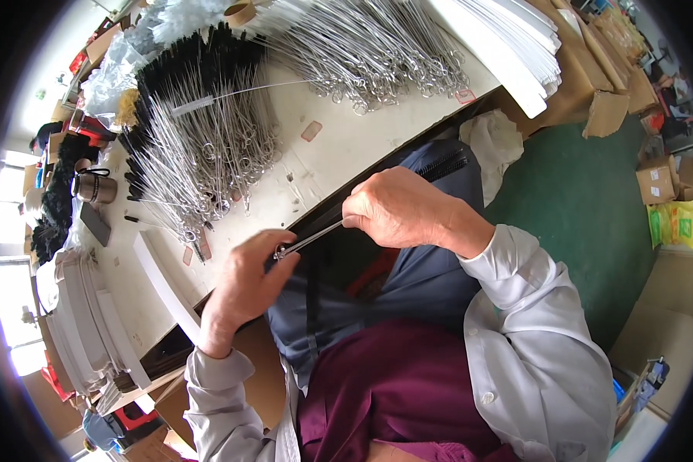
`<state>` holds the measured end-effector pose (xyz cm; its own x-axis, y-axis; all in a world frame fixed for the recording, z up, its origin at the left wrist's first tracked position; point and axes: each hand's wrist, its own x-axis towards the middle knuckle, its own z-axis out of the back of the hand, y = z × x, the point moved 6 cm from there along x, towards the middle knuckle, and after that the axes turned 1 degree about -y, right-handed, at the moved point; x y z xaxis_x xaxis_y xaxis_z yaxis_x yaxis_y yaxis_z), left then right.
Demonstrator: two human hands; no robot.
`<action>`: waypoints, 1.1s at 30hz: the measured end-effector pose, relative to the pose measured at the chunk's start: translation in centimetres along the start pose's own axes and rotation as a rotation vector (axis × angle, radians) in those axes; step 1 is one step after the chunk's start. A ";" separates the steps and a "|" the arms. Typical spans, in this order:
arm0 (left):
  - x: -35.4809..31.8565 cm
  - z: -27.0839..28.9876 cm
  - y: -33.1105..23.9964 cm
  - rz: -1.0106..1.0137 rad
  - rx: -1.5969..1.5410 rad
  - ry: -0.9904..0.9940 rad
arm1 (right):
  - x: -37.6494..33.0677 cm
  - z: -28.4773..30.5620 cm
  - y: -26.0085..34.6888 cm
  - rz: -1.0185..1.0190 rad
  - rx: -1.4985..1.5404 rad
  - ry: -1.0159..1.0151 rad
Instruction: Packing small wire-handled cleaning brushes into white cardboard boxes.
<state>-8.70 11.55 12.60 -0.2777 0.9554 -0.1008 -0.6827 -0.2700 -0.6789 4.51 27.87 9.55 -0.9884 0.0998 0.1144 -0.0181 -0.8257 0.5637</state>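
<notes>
Several straw brushes with thin metal wire stems (313,238) are stretched between my hands above my lap. My left hand (252,276) is closed round their looped ends. Farther right, my right hand (406,209) grips the stems, and black bristles (444,165) stick out beyond it. On the table, a large pile of black-bristled straw brushes (208,142) lies with its loops toward me. To its right rests another heap of wire brushes (369,54), loops facing me too. One white-bristled brush (196,105) lies across the black pile.
The white table (323,158) runs diagonally in front of my knees. White folded card strips (508,54) are stacked at the far right, others (85,323) at the left. A metal flask (94,187) and a tape roll (239,13) stand farther back. Cardboard boxes (658,181) sit on the right.
</notes>
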 end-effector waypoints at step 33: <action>10.7 -4.6 0.6 0.052 -0.324 -0.242 | 1.6 2.3 -11.4 -0.332 1.300 -0.998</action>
<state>-9.00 22.17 7.81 -0.4839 0.8751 0.0069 -0.4262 -0.2287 -0.8753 3.45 38.70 5.19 -0.4814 0.8764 0.0117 0.4406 0.2304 0.8676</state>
